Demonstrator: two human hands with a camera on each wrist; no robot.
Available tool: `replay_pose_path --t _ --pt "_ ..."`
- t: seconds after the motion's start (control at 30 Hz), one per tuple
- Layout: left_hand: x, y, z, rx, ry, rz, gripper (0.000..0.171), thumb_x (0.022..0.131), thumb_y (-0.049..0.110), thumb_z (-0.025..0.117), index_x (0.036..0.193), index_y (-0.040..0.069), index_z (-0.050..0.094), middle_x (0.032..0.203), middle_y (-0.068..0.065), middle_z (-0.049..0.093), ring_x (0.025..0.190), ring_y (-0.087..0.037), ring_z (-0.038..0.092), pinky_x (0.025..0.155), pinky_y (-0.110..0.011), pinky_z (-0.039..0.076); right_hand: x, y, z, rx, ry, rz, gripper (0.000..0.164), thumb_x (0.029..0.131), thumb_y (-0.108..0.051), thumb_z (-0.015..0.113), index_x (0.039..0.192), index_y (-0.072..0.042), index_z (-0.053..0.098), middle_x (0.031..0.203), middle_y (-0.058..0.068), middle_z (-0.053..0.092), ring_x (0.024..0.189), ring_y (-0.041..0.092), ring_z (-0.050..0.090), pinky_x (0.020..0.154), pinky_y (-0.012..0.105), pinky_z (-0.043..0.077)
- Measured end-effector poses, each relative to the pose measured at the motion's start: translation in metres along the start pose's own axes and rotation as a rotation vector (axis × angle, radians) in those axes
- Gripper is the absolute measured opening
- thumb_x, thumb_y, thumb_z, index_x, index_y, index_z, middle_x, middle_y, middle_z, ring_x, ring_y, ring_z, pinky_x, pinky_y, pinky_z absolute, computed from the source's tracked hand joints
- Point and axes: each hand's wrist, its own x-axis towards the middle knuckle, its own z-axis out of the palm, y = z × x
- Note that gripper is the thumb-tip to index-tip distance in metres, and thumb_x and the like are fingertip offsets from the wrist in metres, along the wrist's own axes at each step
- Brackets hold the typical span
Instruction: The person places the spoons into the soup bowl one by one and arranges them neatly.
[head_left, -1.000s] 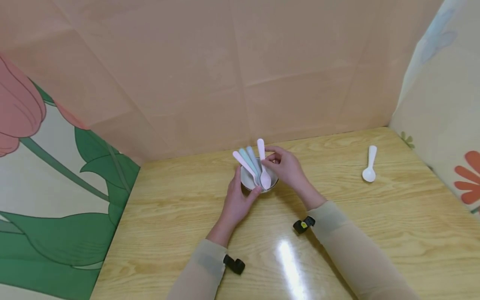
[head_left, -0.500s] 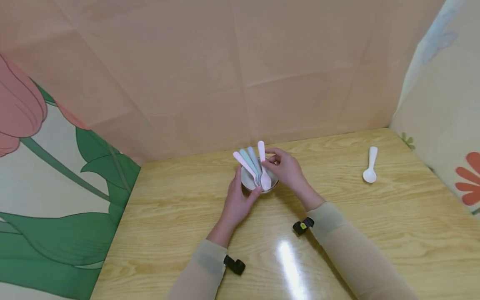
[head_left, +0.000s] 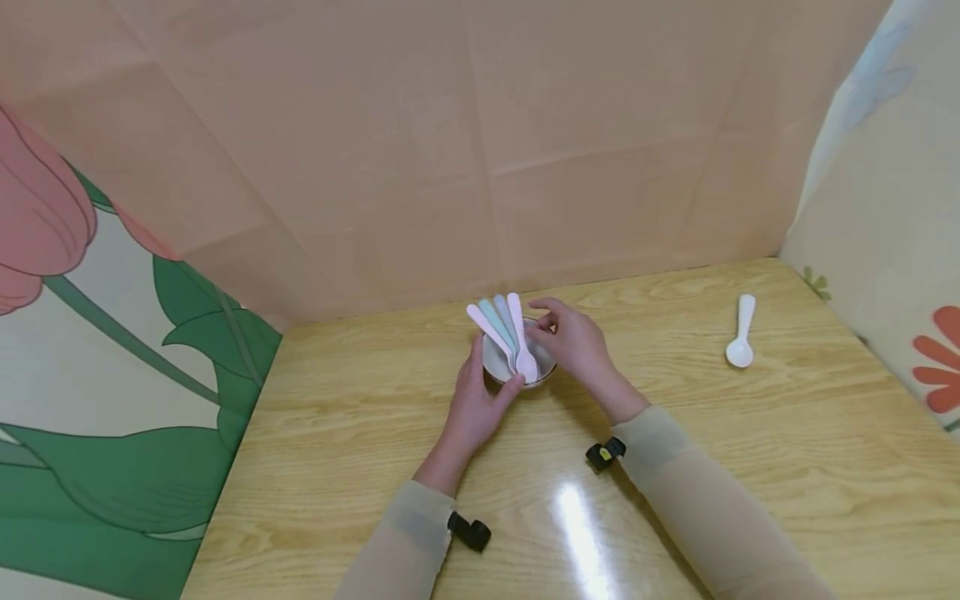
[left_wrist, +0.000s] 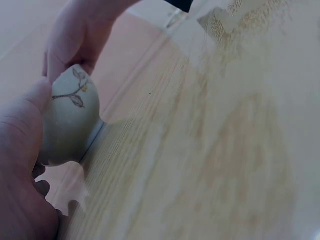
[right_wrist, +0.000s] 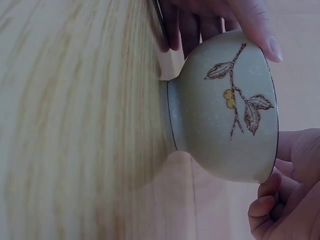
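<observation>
A small pale bowl (right_wrist: 225, 107) with a dark rim, leafy twig and yellow berries painted on its side stands upright on the table. My left hand (head_left: 476, 396) grips it from the left, thumb over the near rim. Several spoons lean inside, handles sticking up past the far rim: a pink spoon (head_left: 489, 327) at the left, a mint spoon (head_left: 491, 312), a blue-grey spoon (head_left: 502, 308) and a light pink spoon (head_left: 527, 365) at the right. Fingers loosely bent, my right hand (head_left: 576, 343) is at the bowl's right rim, holding nothing, just beside the light pink spoon.
A white spoon (head_left: 741, 333) lies on the wooden table (head_left: 337, 467) at the far right. Peach-coloured sheeting (head_left: 390, 167) rises behind the table's back edge. Flower-printed panels (head_left: 187, 400) stand at both sides.
The light pink spoon has dropped lower into the bowl, its handle tipping left against the others. My right fingers have let go of it. The left hand still holds the bowl.
</observation>
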Motion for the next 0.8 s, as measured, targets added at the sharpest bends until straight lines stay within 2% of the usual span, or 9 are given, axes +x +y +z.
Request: replay_pose_path --t 0.17,0.47,0.8 --pt "-0.0004 0.0003 -0.0003 -0.006 0.000 0.003 0.105 0.105 0.059 0.070 0.179 0.021 0.007 0.178 -0.016 0.030 0.162 -0.035 0.030 0.130 -0.056 0.028 -0.0020 -0.0019 -0.0007 -0.054 0.005 -0.015 0.045 0.103 -0.022 0.082 0.145 -0.009 0.069 0.106 0.009 0.080 0.086 0.027 0.068 0.072 0.040 0.050" --pt "-0.0005 0.0002 -0.0001 -0.012 0.004 -0.008 0.106 0.104 0.060 0.071 0.179 0.020 0.008 0.178 -0.017 0.031 0.162 -0.035 0.030 0.130 -0.055 0.028 -0.0024 -0.0023 -0.0013 -0.055 -0.041 -0.045 0.055 0.098 -0.021 0.087 0.148 -0.008 0.067 0.109 0.005 0.082 0.091 0.026 0.070 0.080 0.043 0.051" --pt "-0.0004 -0.0003 -0.0006 -0.003 0.004 -0.007 0.106 0.104 0.060 0.071 0.179 0.020 0.008 0.177 -0.018 0.032 0.162 -0.036 0.031 0.130 -0.055 0.029 -0.0025 -0.0048 -0.0013 -0.045 -0.052 -0.071 0.053 0.097 -0.015 0.087 0.146 -0.008 0.069 0.110 0.005 0.082 0.085 0.025 0.066 0.079 0.042 0.049"
